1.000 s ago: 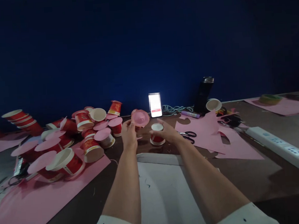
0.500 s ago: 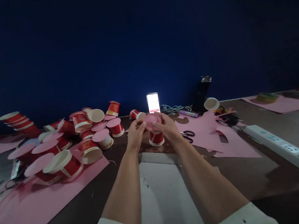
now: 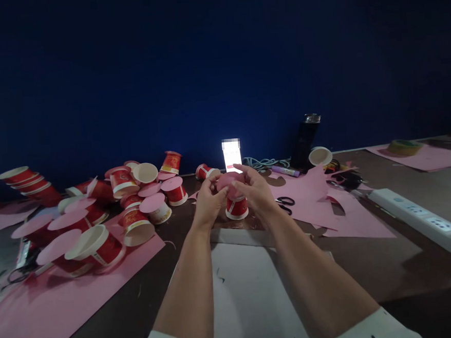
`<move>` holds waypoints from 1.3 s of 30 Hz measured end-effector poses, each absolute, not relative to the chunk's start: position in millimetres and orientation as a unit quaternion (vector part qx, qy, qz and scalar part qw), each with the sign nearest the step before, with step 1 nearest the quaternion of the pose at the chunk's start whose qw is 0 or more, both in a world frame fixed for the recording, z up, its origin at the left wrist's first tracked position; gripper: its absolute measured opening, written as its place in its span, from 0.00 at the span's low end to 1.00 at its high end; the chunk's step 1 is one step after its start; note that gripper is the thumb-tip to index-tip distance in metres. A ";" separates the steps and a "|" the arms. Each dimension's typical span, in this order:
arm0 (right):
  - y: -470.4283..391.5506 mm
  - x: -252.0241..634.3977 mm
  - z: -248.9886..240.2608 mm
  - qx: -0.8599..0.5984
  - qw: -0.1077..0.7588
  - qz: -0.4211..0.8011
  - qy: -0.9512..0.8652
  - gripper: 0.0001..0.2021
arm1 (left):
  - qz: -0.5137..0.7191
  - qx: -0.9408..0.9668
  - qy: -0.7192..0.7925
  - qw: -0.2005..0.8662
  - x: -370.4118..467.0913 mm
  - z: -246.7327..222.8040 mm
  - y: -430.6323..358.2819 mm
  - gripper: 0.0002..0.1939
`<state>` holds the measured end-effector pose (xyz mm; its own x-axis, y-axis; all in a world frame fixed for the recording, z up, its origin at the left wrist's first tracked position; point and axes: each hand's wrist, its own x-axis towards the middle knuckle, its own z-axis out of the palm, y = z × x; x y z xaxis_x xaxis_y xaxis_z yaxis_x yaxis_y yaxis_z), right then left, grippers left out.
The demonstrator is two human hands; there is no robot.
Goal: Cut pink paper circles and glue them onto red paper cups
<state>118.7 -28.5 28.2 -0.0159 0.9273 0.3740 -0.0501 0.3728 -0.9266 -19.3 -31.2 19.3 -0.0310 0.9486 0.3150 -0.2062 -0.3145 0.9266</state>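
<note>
Between my hands is a pink paper disc (image 3: 230, 180), held by its edges over an upturned red paper cup (image 3: 236, 209) on the table. My left hand (image 3: 209, 202) pinches the disc's left side with thumb and fingers. On the other side my right hand (image 3: 256, 191) grips it the same way, thumb on the near part. The disc seems to rest on or just above the cup's base; I cannot tell which. Behind it stands a lit phone (image 3: 232, 155). A red cup lying on its side (image 3: 205, 171) is just beyond my left hand.
Many red cups with pink discs (image 3: 124, 181) crowd the left, beside stacked cups (image 3: 31, 185). To the right lie black scissors (image 3: 285, 202), cut pink paper (image 3: 308, 199), a purple tube (image 3: 285, 171), a dark flask (image 3: 304, 140) and a white power strip (image 3: 414, 217).
Both hands have tilted the pink disc flatter and lowered it slightly over the cup. Its face now shows less toward me. The view has shifted a little; other things stay put.
</note>
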 end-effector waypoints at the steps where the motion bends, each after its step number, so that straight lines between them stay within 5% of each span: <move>1: -29.6 118.6 29.2 -0.372 0.591 0.410 -0.587 0.26 | 0.627 0.521 0.360 0.454 -19.6 20.3 -31.5 0.25; 27: -39.7 113.8 36.4 -0.423 0.581 0.212 -0.663 0.25 | 0.657 0.577 0.382 0.300 -14.5 30.2 -39.6 0.19; 39: -38.1 116.9 36.1 -0.379 0.591 0.382 -0.601 0.22 | 0.641 0.553 0.410 0.340 -19.3 36.6 -43.0 0.15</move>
<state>116.9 -38.1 36.1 -0.0141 0.9071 0.4207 0.0055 0.4208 -0.9071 -19.3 -43.0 36.6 -0.1576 0.8893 0.4293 0.0179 -0.4320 0.9017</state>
